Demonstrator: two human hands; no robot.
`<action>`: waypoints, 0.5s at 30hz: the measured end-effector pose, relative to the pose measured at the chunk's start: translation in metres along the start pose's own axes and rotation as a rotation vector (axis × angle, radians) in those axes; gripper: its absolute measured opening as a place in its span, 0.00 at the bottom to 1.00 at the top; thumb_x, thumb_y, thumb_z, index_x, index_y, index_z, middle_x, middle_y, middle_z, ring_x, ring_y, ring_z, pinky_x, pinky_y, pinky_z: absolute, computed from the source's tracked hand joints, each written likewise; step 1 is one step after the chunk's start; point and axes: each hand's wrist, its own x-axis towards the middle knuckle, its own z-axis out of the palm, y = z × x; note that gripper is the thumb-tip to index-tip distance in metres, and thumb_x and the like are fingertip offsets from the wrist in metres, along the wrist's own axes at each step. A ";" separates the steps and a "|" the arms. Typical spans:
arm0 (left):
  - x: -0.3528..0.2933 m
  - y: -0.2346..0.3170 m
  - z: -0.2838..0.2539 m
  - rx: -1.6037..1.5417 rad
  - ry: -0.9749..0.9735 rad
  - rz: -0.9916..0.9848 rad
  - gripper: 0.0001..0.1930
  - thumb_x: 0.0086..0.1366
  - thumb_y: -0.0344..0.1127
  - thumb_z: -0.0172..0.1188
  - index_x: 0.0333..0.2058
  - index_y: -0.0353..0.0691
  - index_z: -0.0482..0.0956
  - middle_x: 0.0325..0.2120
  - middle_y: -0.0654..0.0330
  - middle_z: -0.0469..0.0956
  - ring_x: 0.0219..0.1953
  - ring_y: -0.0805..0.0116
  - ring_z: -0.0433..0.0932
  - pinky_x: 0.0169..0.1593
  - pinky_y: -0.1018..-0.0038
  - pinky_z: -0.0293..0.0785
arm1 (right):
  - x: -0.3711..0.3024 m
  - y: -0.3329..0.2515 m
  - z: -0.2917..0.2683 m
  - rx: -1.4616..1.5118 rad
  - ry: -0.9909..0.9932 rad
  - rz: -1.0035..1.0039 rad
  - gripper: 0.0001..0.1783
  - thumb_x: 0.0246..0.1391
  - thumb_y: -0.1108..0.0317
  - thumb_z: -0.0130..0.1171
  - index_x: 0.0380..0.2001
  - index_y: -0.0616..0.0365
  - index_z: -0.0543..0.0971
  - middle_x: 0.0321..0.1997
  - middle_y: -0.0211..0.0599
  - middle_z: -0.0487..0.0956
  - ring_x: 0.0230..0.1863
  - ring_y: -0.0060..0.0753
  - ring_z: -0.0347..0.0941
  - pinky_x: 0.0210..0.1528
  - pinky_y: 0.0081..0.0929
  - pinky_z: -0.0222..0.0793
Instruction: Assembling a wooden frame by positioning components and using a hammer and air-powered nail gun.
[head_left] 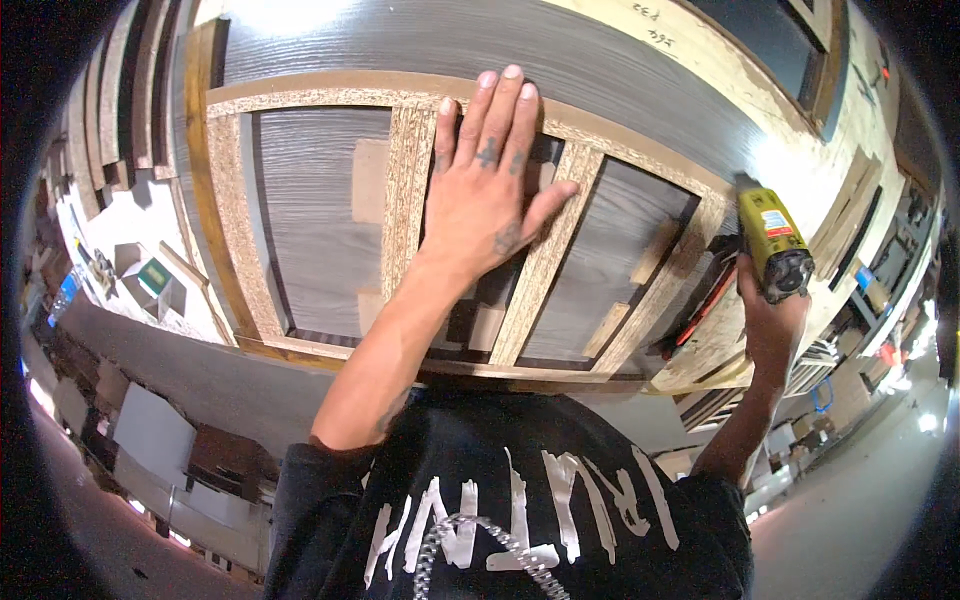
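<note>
A: Where do we have the chipboard frame [548,255]?

B: Right in front of us, lying over a grey wood-grain panel [420,45]. Its uprights divide it into three openings, and we see the grey surface through them.

A: And our left grip [475,215]?

B: We have it spread flat over the middle opening, clasping nothing. The fingers stand a little apart and reach across the far rail; the thumb stretches out over the upright to the right.

A: What about our right grip [772,322]?

B: That one is clamped around the handle of a yellow-green power tool [775,235], just beyond the frame's right end. Its nose points away from us. We cannot tell whether it touches anything beneath.

A: What else do we see near it?

B: A red and black hand tool [703,310] lies between the frame and our right forearm, too blurred for us to name. The pale tabletop [715,352] shows beside it.

A: And inside the openings?

B: Small tan pieces [370,180] sit in the left and right ones. Off to our left, we see an open white box [128,258] and upright boards [150,80].
</note>
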 end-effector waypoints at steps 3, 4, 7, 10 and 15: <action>-0.025 -0.006 -0.025 -0.168 0.059 -0.029 0.24 0.68 0.41 0.53 0.60 0.37 0.68 0.64 0.51 0.62 0.67 0.52 0.59 0.68 0.56 0.54 | -0.009 0.062 0.007 0.073 0.132 0.198 0.26 0.51 0.57 0.68 0.42 0.70 0.78 0.37 0.45 0.82 0.37 0.37 0.79 0.42 0.34 0.72; -0.042 -0.010 -0.034 -0.240 0.077 -0.062 0.21 0.69 0.39 0.52 0.58 0.36 0.71 0.62 0.50 0.64 0.65 0.52 0.61 0.67 0.57 0.58 | -0.009 0.101 0.016 0.113 0.187 0.188 0.26 0.51 0.57 0.68 0.42 0.71 0.78 0.37 0.45 0.82 0.36 0.37 0.79 0.42 0.34 0.72; -0.097 -0.031 -0.064 -0.103 0.157 -0.195 0.18 0.66 0.32 0.54 0.54 0.32 0.73 0.59 0.47 0.67 0.61 0.50 0.65 0.64 0.61 0.63 | -0.009 0.179 0.047 0.141 0.309 0.196 0.26 0.50 0.54 0.67 0.42 0.67 0.79 0.33 0.47 0.81 0.34 0.44 0.78 0.41 0.38 0.71; -0.164 -0.080 -0.081 0.148 0.318 -0.393 0.21 0.67 0.32 0.53 0.57 0.31 0.69 0.60 0.42 0.63 0.62 0.47 0.63 0.62 0.59 0.63 | -0.006 0.221 0.073 0.042 0.356 0.213 0.26 0.50 0.52 0.65 0.46 0.60 0.79 0.32 0.49 0.81 0.37 0.50 0.78 0.42 0.42 0.71; -0.224 -0.129 -0.092 0.345 0.336 -0.559 0.30 0.65 0.37 0.56 0.61 0.25 0.61 0.62 0.35 0.58 0.64 0.38 0.56 0.66 0.54 0.53 | -0.032 0.233 0.109 0.001 0.568 -0.083 0.24 0.53 0.61 0.62 0.51 0.63 0.76 0.44 0.54 0.76 0.43 0.56 0.74 0.47 0.45 0.70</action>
